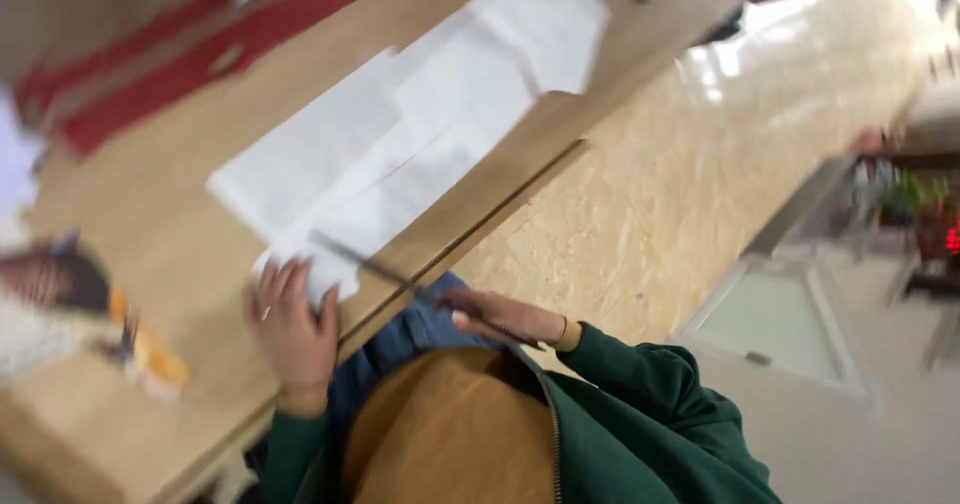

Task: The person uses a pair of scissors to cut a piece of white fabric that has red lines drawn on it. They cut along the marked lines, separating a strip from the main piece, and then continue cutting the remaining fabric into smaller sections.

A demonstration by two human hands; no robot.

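L hand (292, 332) lies flat w/ fingers spread, pressing the near corner of a white paper sheet (400, 134) onto the wooden table (150, 234). R hand (505, 316) is closed round the near end of a thin dark rod-like tool (400, 276), prob. a ruler or blade, too blurred to tell; its far tip lies over the sheet's near edge. The sheet runs from the L hand toward the far right, overhanging nothing visible.

Risks, as I judge: the tool tip sits just beside the L fingers, so a slip could nick them. Only one corner is pinned, so the sheet could swivel or crease. Red strips (200, 59) lie far left, well apart. An orange-and-dark object (140, 349) sits near left by the table edge; an elbow bump could knock it off.
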